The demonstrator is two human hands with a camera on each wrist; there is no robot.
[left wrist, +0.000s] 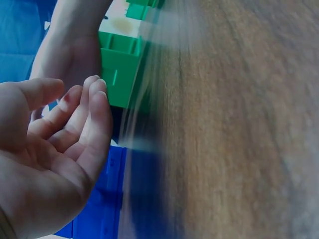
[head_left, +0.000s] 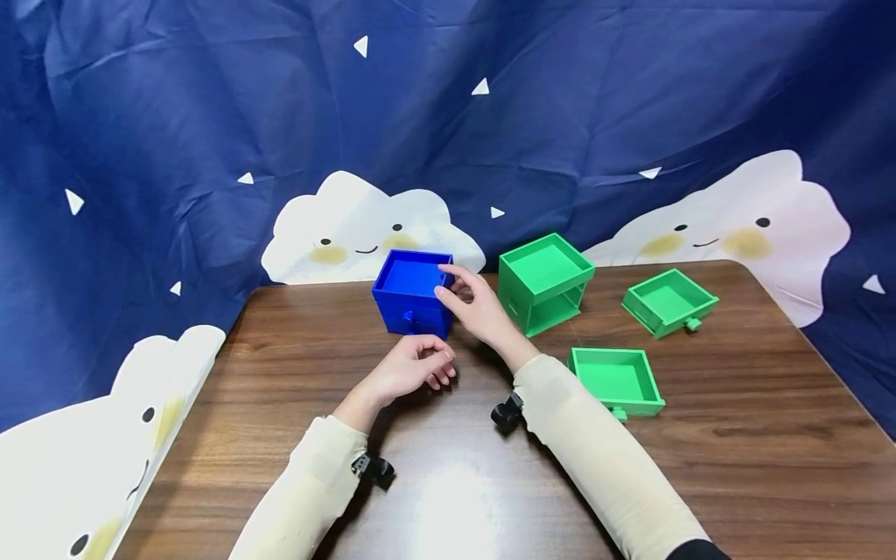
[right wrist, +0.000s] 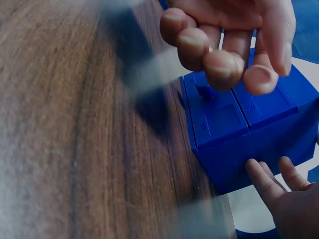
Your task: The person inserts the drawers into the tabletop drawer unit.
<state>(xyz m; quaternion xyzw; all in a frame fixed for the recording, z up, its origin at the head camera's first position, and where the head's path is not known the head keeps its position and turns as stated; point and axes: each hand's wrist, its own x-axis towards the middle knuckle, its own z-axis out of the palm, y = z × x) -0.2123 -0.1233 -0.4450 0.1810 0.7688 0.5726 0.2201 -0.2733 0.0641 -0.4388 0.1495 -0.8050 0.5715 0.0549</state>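
A blue drawer box (head_left: 394, 307) with a shallow recessed top stands near the table's back edge. Drawer fronts with a knob (right wrist: 207, 90) show in the right wrist view. My right hand (head_left: 483, 309) touches the box's right side, and its fingertips (right wrist: 253, 166) rest on that wall. Just in front of the box, my left hand (head_left: 408, 367) hovers with loosely bent fingers and holds nothing. In the left wrist view the left palm (left wrist: 50, 159) is empty, and part of the blue box (left wrist: 102, 209) shows behind it.
To the right stands a green cabinet (head_left: 514, 299) with an open front. One green drawer (head_left: 647, 315) lies right of it, another green drawer (head_left: 654, 393) nearer, beside the right sleeve (head_left: 595, 443). A blue cloud-patterned curtain (head_left: 560, 117) hangs behind the wooden table (head_left: 770, 435).
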